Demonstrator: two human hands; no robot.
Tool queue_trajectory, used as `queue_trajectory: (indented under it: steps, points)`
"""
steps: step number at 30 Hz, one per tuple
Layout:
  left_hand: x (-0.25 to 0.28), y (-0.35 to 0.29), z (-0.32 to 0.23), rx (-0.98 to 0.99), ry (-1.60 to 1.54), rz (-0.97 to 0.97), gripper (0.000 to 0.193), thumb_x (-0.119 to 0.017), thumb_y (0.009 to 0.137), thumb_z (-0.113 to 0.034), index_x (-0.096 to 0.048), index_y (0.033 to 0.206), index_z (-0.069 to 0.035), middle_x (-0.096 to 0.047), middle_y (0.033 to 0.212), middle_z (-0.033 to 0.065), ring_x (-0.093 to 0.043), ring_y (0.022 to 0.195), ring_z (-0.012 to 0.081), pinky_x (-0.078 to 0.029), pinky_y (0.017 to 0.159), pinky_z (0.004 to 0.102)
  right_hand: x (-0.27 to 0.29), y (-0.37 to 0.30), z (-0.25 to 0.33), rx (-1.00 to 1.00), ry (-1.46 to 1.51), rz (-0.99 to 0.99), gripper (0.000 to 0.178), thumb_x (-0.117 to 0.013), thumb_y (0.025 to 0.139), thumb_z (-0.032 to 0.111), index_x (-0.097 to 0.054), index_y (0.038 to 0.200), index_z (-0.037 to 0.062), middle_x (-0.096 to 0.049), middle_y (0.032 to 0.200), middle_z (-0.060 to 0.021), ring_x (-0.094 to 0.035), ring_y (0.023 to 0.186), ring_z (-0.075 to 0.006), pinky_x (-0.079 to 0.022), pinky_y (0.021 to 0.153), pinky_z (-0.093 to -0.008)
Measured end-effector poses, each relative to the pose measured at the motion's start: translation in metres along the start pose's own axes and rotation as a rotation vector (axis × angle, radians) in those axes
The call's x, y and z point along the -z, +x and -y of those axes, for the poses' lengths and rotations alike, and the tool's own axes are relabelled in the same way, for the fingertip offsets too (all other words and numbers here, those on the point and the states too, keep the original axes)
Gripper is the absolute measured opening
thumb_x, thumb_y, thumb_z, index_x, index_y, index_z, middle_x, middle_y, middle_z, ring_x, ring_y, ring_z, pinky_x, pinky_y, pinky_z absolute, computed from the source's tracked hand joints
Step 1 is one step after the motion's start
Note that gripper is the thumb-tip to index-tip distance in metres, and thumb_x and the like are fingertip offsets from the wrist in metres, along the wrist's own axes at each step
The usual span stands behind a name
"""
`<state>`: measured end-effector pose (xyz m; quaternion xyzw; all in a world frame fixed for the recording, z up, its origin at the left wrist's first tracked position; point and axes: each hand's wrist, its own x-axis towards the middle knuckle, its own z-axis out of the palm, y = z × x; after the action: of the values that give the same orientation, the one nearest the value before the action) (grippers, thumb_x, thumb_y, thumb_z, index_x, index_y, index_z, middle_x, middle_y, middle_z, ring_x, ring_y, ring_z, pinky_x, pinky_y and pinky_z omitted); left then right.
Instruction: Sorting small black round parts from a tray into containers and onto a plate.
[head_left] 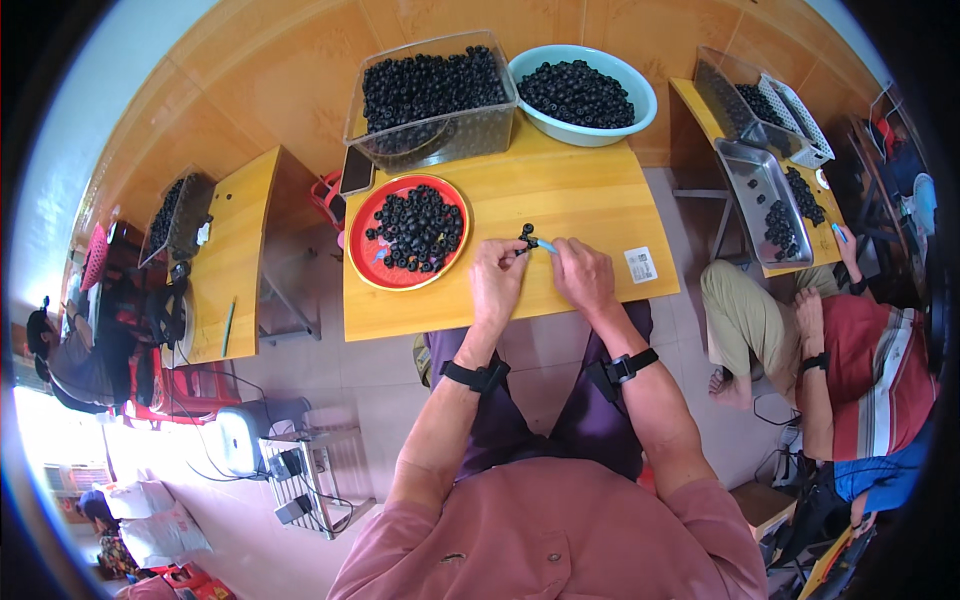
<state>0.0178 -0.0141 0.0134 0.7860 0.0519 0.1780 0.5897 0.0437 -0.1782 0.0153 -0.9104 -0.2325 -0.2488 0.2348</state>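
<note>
My left hand (495,283) is closed in a pinch around small black round parts (527,231), which stick up past the fingertips. In my right hand (583,274) is a thin tool with a light blue handle (545,246), its tip meeting the black parts. Both hands are close together above the front part of the yellow table (580,205). To their left, a red round tray (360,262) carries a heap of similar black parts, some showing a hole in the middle. The tool's tip is too small to make out.
A clear plastic bin (450,150) and a pale blue basin (648,110), both heaped with black parts, stand at the back. A phone (357,170) lies by the bin, a white label (641,265) at right. Another person (850,370) sits at the right-hand table.
</note>
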Motion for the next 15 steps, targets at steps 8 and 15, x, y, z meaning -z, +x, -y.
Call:
queue_trajectory:
  steps: [8, 15]
  points:
    - [-0.0029, -0.0038, -0.0007, -0.065, 0.026, -0.029, 0.029, -0.078, 0.082, 0.002, -0.07, 0.11, -0.002, -0.064, 0.089, 0.009, -0.063, 0.073, 0.0175, -0.053, 0.067, 0.0303, -0.0004, -0.0032, -0.0017, 0.105, 0.025, 0.006, 0.007, -0.067, 0.089, 0.011, -0.066, 0.092, 0.0053, -0.061, 0.073, -0.0096, -0.067, 0.067, -0.0291, -0.054, 0.057, -0.043]
    - [-0.0015, -0.0036, 0.0039, -0.11, 0.083, -0.024, 0.031, -0.078, 0.08, 0.004, -0.07, 0.108, -0.003, -0.062, 0.088, 0.0096, -0.062, 0.072, 0.0198, -0.053, 0.067, 0.0326, 0.0034, -0.0011, 0.0022, 0.15, 0.016, 0.031, 0.007, -0.067, 0.089, 0.01, -0.068, 0.092, 0.0045, -0.059, 0.071, -0.0092, -0.066, 0.066, -0.0277, -0.054, 0.056, -0.0407]
